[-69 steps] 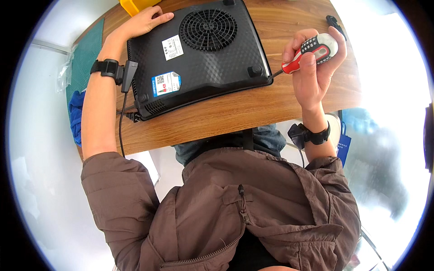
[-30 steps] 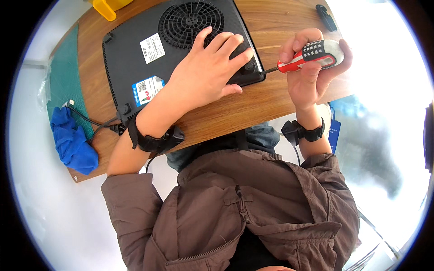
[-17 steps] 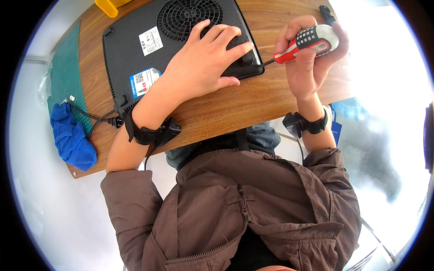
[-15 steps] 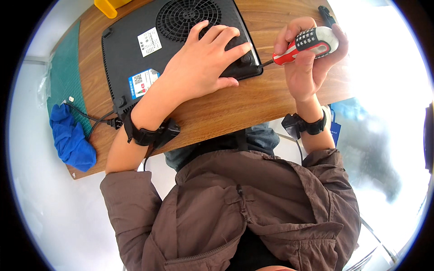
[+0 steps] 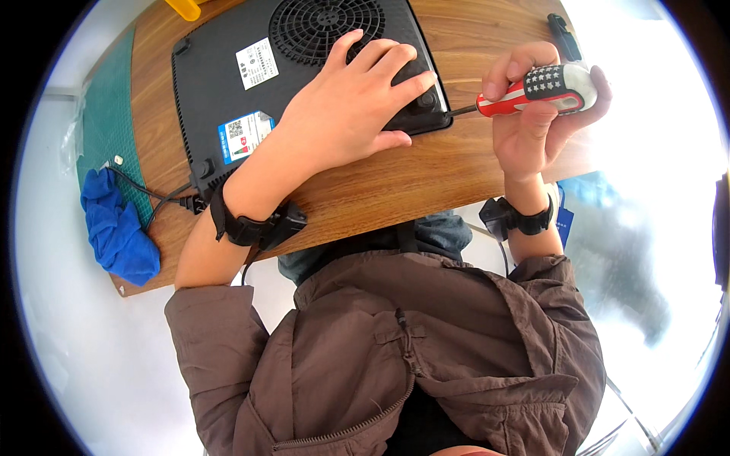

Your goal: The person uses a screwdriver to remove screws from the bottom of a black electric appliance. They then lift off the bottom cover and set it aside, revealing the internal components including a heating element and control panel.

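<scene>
The black induction cooker, its underside turned up, is lain on by the left hand, whose fingers are spread apart. The fan grille is reached by the tips of the farther fingers; a stubby black foot is seen just beside the index fingertip, and the near edge is met by the thumb. The screwdriver is clamped by its red, black and white handle between the fingers of the right hand. Its shaft is pointed leftward from those fingers, its tip brought to the cooker's corner, just beyond the left index finger and thumb; whether a screw is engaged cannot be told. Well to the left of both hands' fingers, a blue cloth is laid partly over a green mat.
</scene>
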